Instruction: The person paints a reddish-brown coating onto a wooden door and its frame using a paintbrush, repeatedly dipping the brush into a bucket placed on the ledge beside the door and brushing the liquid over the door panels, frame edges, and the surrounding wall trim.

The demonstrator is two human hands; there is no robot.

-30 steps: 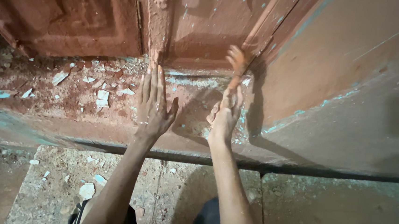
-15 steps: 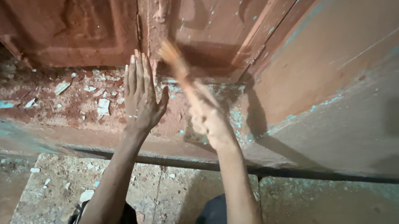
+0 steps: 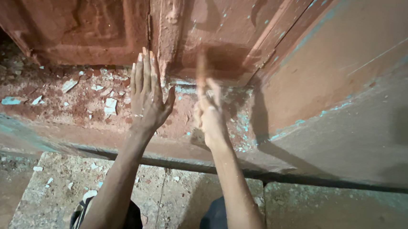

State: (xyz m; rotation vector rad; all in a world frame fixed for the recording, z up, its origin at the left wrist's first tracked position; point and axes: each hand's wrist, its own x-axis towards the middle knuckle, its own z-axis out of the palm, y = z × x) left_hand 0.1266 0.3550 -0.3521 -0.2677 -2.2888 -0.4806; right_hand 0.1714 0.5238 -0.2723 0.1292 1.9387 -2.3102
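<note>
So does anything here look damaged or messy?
Yes. Pale paint chips litter the sill beside the left hand, and the door shows worn, scraped patches. The right hand holds something too blurred to identify.

A building's doorway under renovation: worn red door (image 3: 91, 20), paint chips (image 3: 110, 106) littering the threshold (image 3: 46, 113).

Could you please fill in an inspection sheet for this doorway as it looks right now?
Surface: reddish sill, dusty and worn, with a concrete step below.
Job's things: blurred stick-like tool in the right hand; its kind cannot be told.
Clutter: pale paint chips scattered on the sill, a few on the step.
Hands: left hand flat, fingers spread, at the foot of the door post; right hand closed on the tool.
Cables: nothing seen.
Surroundings: red panelled door with peeling paint; slanted wall at right showing blue-green flecks.
</note>
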